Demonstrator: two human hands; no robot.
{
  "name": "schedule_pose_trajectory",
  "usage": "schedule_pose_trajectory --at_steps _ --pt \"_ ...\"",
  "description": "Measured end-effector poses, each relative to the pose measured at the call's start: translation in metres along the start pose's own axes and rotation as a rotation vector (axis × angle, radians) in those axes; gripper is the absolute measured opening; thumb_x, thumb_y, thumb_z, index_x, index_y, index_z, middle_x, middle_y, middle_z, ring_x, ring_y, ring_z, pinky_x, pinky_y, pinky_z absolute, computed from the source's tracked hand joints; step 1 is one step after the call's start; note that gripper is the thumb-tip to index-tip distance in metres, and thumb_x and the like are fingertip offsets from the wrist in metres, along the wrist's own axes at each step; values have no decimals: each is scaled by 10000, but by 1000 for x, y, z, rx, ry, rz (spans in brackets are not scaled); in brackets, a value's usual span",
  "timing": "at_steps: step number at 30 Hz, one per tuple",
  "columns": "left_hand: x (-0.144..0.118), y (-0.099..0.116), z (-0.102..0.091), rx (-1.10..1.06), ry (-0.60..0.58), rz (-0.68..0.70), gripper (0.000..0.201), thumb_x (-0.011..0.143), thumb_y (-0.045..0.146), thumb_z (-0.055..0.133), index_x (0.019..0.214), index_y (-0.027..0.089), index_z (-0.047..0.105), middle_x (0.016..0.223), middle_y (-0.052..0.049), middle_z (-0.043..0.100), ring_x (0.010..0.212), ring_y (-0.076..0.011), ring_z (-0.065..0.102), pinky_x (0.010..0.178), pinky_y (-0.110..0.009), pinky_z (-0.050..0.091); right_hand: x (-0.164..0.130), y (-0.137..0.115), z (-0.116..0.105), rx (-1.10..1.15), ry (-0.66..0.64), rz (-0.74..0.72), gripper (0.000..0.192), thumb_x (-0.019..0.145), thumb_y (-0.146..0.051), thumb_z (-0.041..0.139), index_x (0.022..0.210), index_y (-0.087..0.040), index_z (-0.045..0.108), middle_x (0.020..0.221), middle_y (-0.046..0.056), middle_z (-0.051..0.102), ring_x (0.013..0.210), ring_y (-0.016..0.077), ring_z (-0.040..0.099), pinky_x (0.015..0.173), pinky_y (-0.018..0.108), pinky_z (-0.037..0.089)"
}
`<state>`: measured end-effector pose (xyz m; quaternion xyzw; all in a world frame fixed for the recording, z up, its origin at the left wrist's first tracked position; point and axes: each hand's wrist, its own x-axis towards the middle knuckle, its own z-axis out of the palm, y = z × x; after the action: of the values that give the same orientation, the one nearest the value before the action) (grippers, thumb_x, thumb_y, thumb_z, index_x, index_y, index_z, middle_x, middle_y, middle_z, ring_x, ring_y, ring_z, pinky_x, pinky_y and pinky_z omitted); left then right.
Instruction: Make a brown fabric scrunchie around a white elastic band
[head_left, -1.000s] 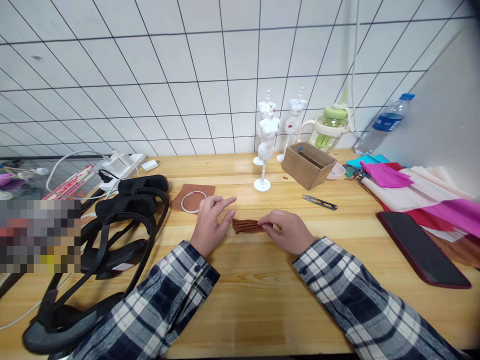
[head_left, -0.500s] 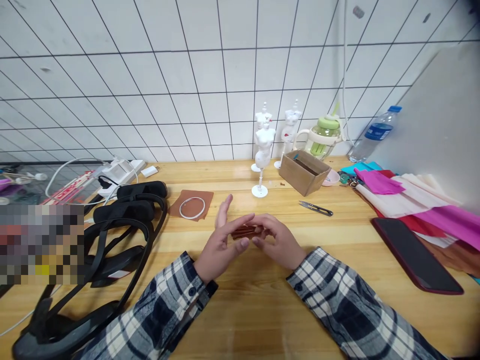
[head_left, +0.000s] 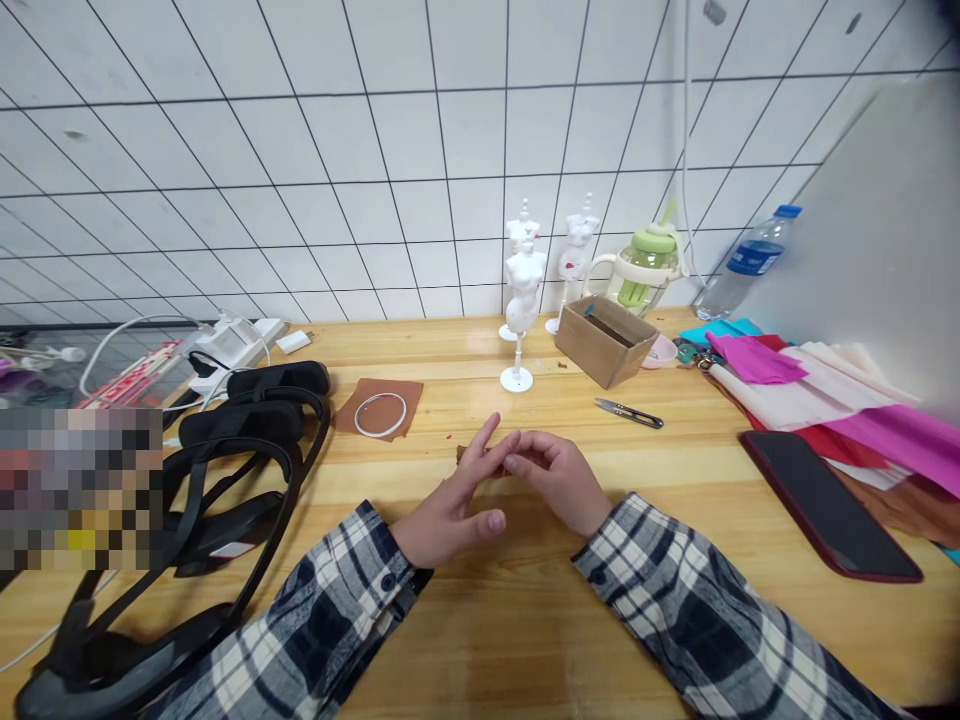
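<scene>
My left hand (head_left: 457, 505) has its fingers stretched out and its thumb apart, its fingertips close to those of the other hand. My right hand (head_left: 559, 475) is closed in a pinch on a piece of brown cloth. Most of this brown cloth (head_left: 461, 455) is hidden behind my left fingers; only a small edge shows to their left. Beyond my left hand, a white ring (head_left: 357, 412) lies on a flat brown fabric piece (head_left: 382, 408). Thread snips (head_left: 631, 414) lie beyond my right hand.
White mini dress forms (head_left: 525, 290) stand at the back beside a cardboard box (head_left: 604, 345), a green-lidded cup (head_left: 649, 265) and a bottle (head_left: 754, 260). A phone (head_left: 832, 505) and coloured fabrics (head_left: 840, 385) lie right. A black headset (head_left: 217, 480) and cables are left.
My left fingers have opened and straightened, moving slightly right across the brown cloth. The pleated cloth showed between both hands before; now it is mostly covered. The view has shifted slightly.
</scene>
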<state>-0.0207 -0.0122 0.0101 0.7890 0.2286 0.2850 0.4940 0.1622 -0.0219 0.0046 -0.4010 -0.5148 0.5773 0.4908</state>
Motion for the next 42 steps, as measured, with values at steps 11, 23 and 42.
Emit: schedule_pose_trajectory --at_steps 11,23,42 --pt "3 -2 -20 826 384 -23 343 894 403 524 1195 246 571 1299 -91 518 1220 -268 418 1033 -471 295 -2 -4 -15 -1125 40 -410 149 895 -262 531 813 -205 642 832 42 682 825 192 568 787 347 376" --pt "6 7 -9 535 66 15 302 940 359 440 744 197 603 823 -37 650 836 -186 521 825 -374 365 -7 -2 -4 -660 -183 -218 182 834 -341 609 731 -192 626 704 4 618 668 140 531 635 267 396" --pt "1 -6 -8 184 185 -66 642 932 608 148 1248 282 601 1509 -38 339 1412 -270 239 1155 -488 202 0 6 -17 -331 164 -239 958 830 -328 631 1508 -256 -42 1255 95 598 1110 208 536 937 402 423"
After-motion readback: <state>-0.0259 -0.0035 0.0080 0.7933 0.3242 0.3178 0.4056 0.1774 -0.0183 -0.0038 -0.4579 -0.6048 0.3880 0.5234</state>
